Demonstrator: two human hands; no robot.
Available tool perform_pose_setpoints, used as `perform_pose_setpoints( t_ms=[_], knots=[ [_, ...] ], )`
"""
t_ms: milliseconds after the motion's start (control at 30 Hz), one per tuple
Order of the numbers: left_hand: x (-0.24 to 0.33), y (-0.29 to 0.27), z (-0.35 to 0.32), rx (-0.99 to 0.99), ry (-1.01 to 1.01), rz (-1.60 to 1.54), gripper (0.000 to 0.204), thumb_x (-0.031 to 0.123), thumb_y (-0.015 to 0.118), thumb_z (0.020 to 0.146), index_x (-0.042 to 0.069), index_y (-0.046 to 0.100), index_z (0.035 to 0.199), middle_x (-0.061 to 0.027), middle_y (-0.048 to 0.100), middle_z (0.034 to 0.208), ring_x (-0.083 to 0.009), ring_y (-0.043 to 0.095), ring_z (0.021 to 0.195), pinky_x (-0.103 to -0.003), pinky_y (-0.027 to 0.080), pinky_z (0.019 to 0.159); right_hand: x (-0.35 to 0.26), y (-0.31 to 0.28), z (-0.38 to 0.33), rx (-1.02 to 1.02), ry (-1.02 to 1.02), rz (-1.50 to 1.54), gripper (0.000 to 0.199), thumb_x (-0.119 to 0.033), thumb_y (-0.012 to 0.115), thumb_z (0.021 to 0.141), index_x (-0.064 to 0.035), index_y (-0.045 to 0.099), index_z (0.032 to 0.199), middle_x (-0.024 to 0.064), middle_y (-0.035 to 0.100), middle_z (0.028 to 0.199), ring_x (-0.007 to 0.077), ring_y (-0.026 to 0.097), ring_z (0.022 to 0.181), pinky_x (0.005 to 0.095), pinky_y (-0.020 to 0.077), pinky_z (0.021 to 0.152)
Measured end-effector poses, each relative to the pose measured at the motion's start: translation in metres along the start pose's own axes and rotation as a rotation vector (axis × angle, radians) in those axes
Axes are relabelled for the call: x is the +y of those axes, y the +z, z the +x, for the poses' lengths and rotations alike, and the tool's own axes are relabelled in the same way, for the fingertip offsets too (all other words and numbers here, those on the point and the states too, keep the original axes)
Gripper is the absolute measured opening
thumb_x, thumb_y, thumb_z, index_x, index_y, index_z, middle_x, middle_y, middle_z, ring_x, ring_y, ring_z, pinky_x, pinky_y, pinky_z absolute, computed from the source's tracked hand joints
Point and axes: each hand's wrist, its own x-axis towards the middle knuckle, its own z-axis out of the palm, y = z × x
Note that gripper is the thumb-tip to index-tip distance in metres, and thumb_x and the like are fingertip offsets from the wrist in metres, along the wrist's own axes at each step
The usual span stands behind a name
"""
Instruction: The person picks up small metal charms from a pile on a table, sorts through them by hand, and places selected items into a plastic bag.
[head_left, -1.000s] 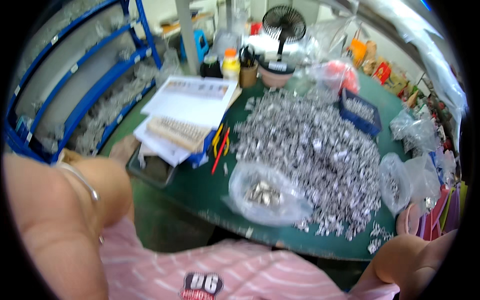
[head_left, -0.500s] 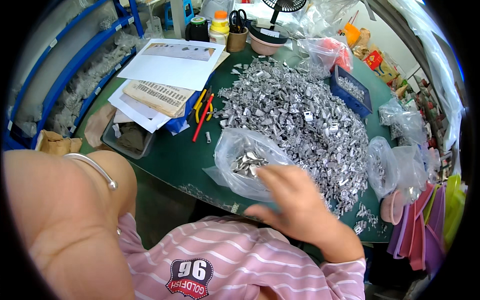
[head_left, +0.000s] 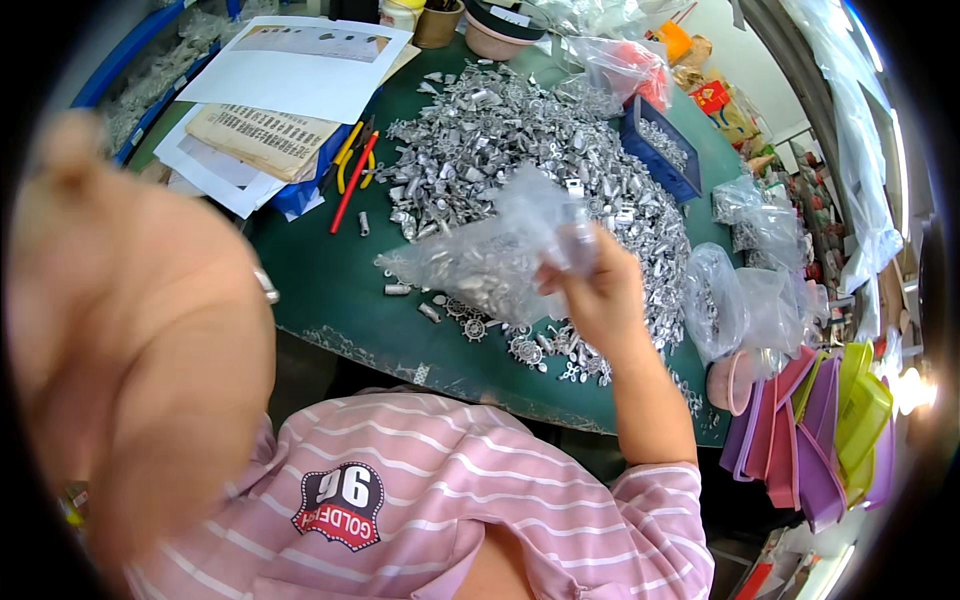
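My right hand [head_left: 605,295] is closed round the gathered neck of a clear plastic bag [head_left: 470,255]. Small metal pieces show dimly through the bag, which is lifted and tilted over the near edge of a large heap of silvery metal parts [head_left: 490,130]. Loose parts, among them small wheel-shaped pieces [head_left: 474,329], lie on the green table [head_left: 310,270] just below it. At the left, very near the camera, my left hand [head_left: 120,250] is raised and smeared by motion, so its fingers cannot be made out.
Papers [head_left: 300,60], yellow-handled pliers [head_left: 350,158] and a red pen [head_left: 350,190] lie left of the heap. A blue bin [head_left: 660,150] of parts stands at its right. Further right are filled plastic bags [head_left: 715,300], a pink bowl [head_left: 730,383] and hanging coloured trays [head_left: 800,440].
My right hand has taken hold of the bag and raised it off the table, uncovering parts beneath. My left hand has moved up. The whole view has shifted.
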Motion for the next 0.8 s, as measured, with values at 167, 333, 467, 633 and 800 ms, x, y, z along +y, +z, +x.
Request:
perform_pose_setpoints(
  t_ms=[167,333,467,633,800],
  knots=[
    [-0.024,0.032,-0.143,-0.594,-1.037,0.239,0.029,0.012,0.06,0.084,-0.001,0.053,0.109,-0.0136,0.059,0.099,-0.0203,0.057,0.089,-0.031,0.046,0.078,-0.024,-0.053,0.001,0.324,0.13,0.147,0.015,-0.001,0.059,0.085,0.0018,0.055,0.099,0.0075,0.06,0.081,0.0134,0.06,0.065,0.0256,0.0522,0.05],
    [-0.001,0.055,-0.239,-1.334,-1.129,0.535,0.078,0.041,0.064,0.08,-0.006,0.029,0.132,-0.0284,0.033,0.134,-0.0443,0.028,0.127,-0.054,0.025,0.103,-0.036,-0.075,0.023,0.303,0.087,0.056,0.013,-0.005,0.059,0.086,0.002,0.056,0.097,0.005,0.059,0.071,0.0102,0.057,0.058,0.0222,0.0481,0.045],
    [0.013,0.076,-0.252,-1.3,-1.166,0.492,0.091,0.043,0.066,0.077,-0.005,0.02,0.138,-0.0288,0.018,0.141,-0.0492,0.017,0.13,-0.059,0.021,0.102,-0.038,-0.09,0.04,0.327,0.136,-0.063,0.014,-0.008,0.06,0.086,0.0007,0.058,0.097,0.0038,0.059,0.066,0.0079,0.054,0.053,0.0199,0.042,0.043],
    [0.013,0.067,-0.257,-1.212,-1.168,0.446,0.085,0.039,0.066,0.077,-0.001,0.023,0.139,-0.0272,0.018,0.142,-0.0485,0.014,0.131,-0.06,0.016,0.102,-0.043,-0.116,0.102,0.312,0.083,-0.164,0.015,-0.007,0.058,0.086,0.0005,0.059,0.099,0.0031,0.06,0.067,0.0071,0.052,0.053,0.0197,0.0404,0.047],
    [0.013,0.066,-0.255,-1.209,-1.17,0.416,0.086,0.032,0.069,0.074,0.0,0.023,0.139,-0.0262,0.019,0.141,-0.0485,0.014,0.131,-0.059,0.018,0.1,-0.043,-0.146,0.185,0.252,-0.175,-0.433,0.027,0.003,0.052,0.081,0.0008,0.059,0.107,0.0038,0.063,0.076,0.0102,0.057,0.068,0.0241,0.0473,0.06]
  ],
)
